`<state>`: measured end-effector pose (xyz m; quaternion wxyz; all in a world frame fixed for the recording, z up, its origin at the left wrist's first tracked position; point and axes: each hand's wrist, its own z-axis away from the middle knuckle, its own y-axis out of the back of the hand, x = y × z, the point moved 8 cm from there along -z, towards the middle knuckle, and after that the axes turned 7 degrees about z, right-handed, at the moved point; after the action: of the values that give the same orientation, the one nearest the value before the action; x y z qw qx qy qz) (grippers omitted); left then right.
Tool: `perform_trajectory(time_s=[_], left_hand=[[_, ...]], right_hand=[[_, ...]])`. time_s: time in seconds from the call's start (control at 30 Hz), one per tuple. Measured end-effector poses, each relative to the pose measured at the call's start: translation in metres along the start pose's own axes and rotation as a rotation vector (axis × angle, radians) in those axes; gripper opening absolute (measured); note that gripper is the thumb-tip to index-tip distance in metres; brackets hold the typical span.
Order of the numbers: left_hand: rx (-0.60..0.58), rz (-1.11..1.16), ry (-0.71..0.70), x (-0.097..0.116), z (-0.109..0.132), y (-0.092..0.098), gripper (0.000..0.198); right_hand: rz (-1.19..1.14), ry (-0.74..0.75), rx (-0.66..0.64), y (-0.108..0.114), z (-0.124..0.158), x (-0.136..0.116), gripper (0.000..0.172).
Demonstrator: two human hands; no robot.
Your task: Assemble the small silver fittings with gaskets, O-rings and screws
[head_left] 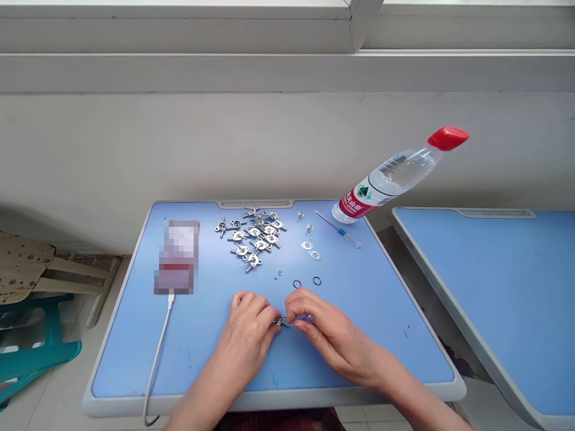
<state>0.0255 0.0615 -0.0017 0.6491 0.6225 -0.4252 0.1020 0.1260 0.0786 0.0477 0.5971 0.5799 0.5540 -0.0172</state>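
Observation:
My left hand (249, 320) is closed around a small metal fitting (279, 322), most of which the fingers cover. In my right hand (335, 332) is a small screwdriver (307, 318) with a clear purplish handle, its end close against the fitting. Both hands are low over the blue table's front middle. Just beyond the right hand lie two black rubber rings (317, 280). Tiny screws (279, 273) sit past the left hand. Farther back are two flat metal plates (315, 255) and two small metal stem pieces (309, 228). A heap of similar metal fittings (260, 233) spreads at the back middle.
Another screwdriver (339, 230) with a blue collar lies near a red-capped water bottle (381, 182) at the back right. A blurred-out phone-like device (177, 257) with a white cable (157, 353) lies left. A second blue table (503, 287) stands right, a teal stool (40, 347) left.

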Motion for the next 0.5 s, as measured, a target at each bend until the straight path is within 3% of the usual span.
perform_trajectory(time_s=[0.27,0.5], left_hand=[[0.023,0.006,-0.019,0.000,0.001,0.001,0.014],[0.012,-0.005,-0.010,0.000,0.001,0.001,0.012]], right_hand=[[0.233,0.211,0.062,-0.006,0.003,-0.013,0.025],[0.149,0.137,0.205,0.015,0.007,-0.012,0.023]])
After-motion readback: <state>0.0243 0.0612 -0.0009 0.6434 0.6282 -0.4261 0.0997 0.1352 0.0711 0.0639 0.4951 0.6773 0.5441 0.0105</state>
